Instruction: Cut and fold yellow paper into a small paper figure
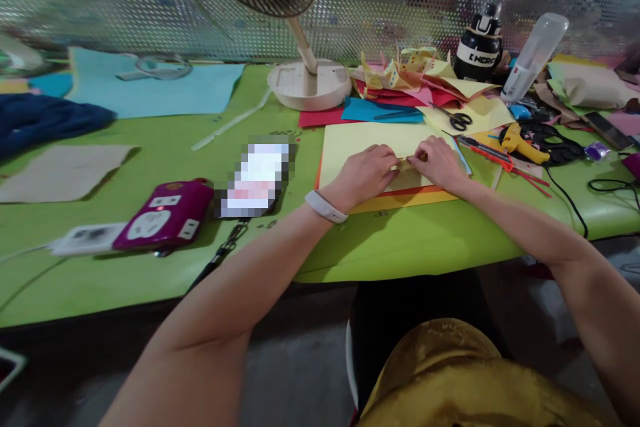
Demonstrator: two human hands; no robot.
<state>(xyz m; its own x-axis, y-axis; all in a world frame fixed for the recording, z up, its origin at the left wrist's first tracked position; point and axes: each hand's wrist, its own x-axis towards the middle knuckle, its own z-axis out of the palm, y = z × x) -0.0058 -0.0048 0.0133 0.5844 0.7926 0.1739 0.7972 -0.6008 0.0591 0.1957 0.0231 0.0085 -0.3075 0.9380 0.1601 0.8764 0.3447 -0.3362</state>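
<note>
Green table [410, 247] fills the view, seen from above by someone seated at its near edge, with a perforated metal screen [400, 0] running along the far side. Both bare forearms reach forward to a pale yellow sheet of paper [365, 140], which lies on a small stack of orange and yellow sheets right of centre. The left hand [363, 173], with a white band [325, 207] on its wrist, rests on the sheet with fingers curled down. The right hand [437, 161] lies just beside it. The fingertips of both hands meet and pinch a small folded yellow piece [406, 163] against the sheet.

Behind the sheet, a pile of coloured paper and folded scraps [405, 77] spreads towards the screen, with black-handled scissors [457, 120] lying on it. To the right of the hands sit a yellow glue gun [520, 141] with a black cord, a black bottle [479, 47] and a tilted clear bottle [535, 57]. A cream fan base [310, 83] stands behind the sheet to the left. Further left lie a magenta power strip [167, 213], a blurred-out object [257, 177], a tan sheet [60, 172], a light blue sheet [155, 90] and dark blue cloth [45, 120].
</note>
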